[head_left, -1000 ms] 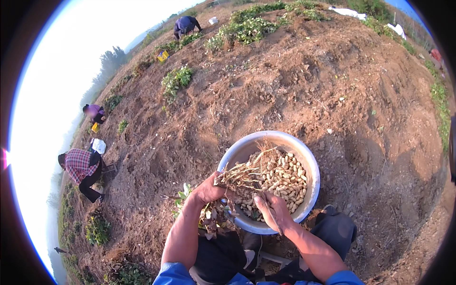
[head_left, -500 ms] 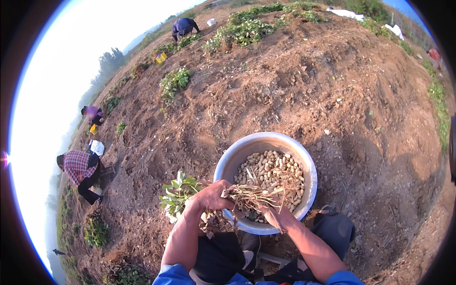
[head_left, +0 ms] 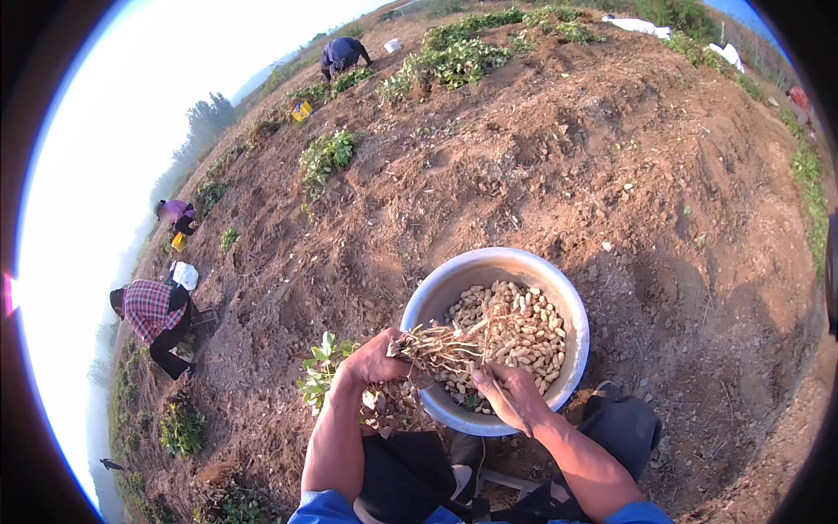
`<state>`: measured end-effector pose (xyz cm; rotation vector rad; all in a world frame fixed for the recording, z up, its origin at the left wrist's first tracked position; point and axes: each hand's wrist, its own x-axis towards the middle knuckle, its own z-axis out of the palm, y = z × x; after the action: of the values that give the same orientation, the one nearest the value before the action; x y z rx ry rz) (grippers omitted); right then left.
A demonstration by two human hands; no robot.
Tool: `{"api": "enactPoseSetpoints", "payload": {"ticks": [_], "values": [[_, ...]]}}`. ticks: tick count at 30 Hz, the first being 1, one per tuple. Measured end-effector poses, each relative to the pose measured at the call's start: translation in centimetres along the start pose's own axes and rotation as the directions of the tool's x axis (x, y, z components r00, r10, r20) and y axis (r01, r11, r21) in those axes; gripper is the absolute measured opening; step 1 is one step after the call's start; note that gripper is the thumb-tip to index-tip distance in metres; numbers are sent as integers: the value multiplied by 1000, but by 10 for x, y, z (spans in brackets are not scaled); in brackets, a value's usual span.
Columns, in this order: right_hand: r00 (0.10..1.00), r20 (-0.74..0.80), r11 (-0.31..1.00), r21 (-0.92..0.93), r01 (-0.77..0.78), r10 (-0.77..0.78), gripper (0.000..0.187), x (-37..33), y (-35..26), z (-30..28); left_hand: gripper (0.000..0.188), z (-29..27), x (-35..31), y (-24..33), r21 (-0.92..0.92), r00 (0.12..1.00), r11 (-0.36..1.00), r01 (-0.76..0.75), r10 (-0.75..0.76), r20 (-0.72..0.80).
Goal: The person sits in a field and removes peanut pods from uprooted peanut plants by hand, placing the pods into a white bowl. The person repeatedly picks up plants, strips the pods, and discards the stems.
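My left hand is closed round a bundle of uprooted peanut plants. Its leafy tops stick out to the left, and the pale tangled roots and stems reach right, over a wide metal basin. Inside the basin lies a heap of unshelled peanuts. Just below the root ends, over the basin's near side, my right hand has its fingers curled together. A thin dark stalk runs along those fingers; what else they hold is hidden.
Dug brown soil surrounds the basin, which stands in front of my knees. Green plant clumps dot the field. At the left, a person in a checked shirt bends over; another person in dark clothes stoops farther off.
My right hand has drawn back from the root ends, slightly toward me, and its fingers have curled in. The roots point more upward over the basin. My left hand keeps its grip.
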<state>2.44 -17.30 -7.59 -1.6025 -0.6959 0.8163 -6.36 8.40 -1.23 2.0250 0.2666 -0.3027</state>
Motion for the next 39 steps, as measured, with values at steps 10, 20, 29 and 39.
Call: {"api": "enactPoseSetpoints", "payload": {"ticks": [10,20,29,39], "values": [[944,-52,724,656,-214,326,49,-1,23,13,32,6,5,11,451,955,892,16,120,-270],[859,-439,372,868,329,265,43,9,46,-27,20,30,7,70,895,711,402,-193,686,-155],[834,-475,408,845,344,281,26,2,50,-22,23,48,-6,125,880,783,392,-269,621,-37],[805,-486,434,841,324,340,35,-3,25,-27,18,11,-91,23,768,875,545,337,119,-469]]}}
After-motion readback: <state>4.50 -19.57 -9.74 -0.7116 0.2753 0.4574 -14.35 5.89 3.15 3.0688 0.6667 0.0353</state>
